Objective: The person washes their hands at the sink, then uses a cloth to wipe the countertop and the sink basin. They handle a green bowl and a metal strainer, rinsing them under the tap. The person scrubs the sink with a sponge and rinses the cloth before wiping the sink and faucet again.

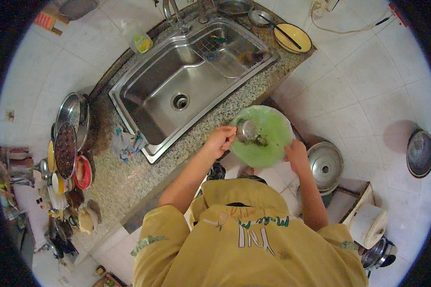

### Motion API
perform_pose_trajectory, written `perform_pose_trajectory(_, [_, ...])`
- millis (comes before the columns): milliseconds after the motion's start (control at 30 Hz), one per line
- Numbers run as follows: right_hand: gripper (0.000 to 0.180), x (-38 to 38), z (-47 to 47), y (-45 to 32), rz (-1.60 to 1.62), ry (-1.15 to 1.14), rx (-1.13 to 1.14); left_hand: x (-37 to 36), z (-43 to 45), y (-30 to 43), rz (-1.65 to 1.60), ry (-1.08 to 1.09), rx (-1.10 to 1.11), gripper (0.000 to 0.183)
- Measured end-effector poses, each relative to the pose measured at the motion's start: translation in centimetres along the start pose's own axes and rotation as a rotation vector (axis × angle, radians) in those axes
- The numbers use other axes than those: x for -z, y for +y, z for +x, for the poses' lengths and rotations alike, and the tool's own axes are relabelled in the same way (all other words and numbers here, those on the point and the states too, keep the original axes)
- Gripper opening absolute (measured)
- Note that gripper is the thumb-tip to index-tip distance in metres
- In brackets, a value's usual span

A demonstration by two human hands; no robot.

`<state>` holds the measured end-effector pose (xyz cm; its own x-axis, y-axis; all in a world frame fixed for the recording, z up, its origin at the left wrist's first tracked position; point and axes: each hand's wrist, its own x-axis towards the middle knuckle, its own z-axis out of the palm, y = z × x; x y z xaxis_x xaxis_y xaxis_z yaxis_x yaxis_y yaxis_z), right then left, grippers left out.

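Note:
My left hand (221,140) is closed at the left rim of a round, light green plastic basin (277,125). On the opposite side, my right hand (296,153) grips the basin's right rim. Between them the basin hangs in front of the counter's edge, above the floor. Inside it, close to my left fingers, lies a small round metal vessel (249,129); whether those fingers also touch it is unclear. Dark wet scraps (261,140) rest on the basin's bottom beside the vessel.
A stainless steel sink (154,107) with a wire rack (237,70) is set into the granite counter (111,179). A crumpled cloth (126,143) lies by its corner. Dishes and a colander (65,150) crowd the left. A yellow bowl (289,34) and a lidded pot (325,166) are at right.

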<state>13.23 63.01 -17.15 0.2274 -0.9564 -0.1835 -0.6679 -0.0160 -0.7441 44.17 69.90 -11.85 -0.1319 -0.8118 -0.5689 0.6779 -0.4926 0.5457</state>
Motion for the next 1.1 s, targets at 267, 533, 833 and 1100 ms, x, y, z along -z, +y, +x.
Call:
perform_pose_trajectory(267, [0.026, 3.2, -0.9, -4.1, -0.007, -0.126, -0.188, 0.0, 1.2, 1.2, 0.402, 0.117, 0.015, 0.013])
perform_pose_trajectory(533, [0.027, 1.8, 0.0, -0.5, -0.051, -0.041, -0.109, 0.6, 3.9, 1.2, 0.562, 0.064, -0.037, 0.011])
perform_pose_trajectory(833, [0.017, 1.1, 0.4, 2.3, -0.162, 0.0, 0.032, -4.8, 2.2, 1.6, 0.163, -0.09, -0.054, 0.016])
perform_pose_trajectory(1100, [0.027, 0.7, 0.2, -2.5, -0.361, -0.008, 0.09, -0.5, 9.4, -8.6, 1.523, -0.052, -0.276, 0.024])
